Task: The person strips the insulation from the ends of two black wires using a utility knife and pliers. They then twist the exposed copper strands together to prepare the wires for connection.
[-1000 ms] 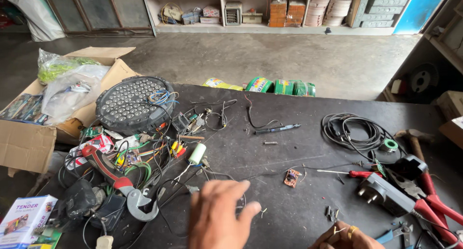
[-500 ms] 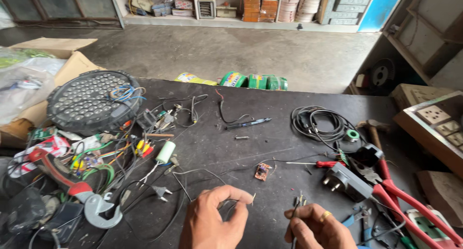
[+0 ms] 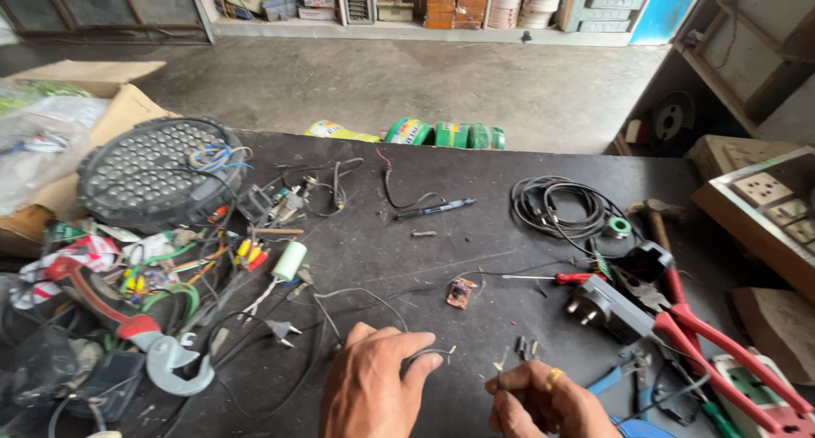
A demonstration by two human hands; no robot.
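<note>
My left hand (image 3: 373, 391) pinches a thin black wire (image 3: 424, 354) in its fingers near the surface's (image 3: 475, 251) close edge, and my right hand (image 3: 543, 400) is clenched on a small wire stub (image 3: 498, 368). Open room lies between them and the little circuit board (image 3: 460, 292). Since half a second ago, both hands sit slightly closer together.

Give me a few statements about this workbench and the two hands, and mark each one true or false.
1. The left hand pinches a thin dark wire. True.
2. The round LED light panel lies at the table's right end. False: it lies at the left end.
3. The right hand wears a ring. True.
4. The red-handled cutters are in the right hand. False: they lie on the table, untouched.
</note>
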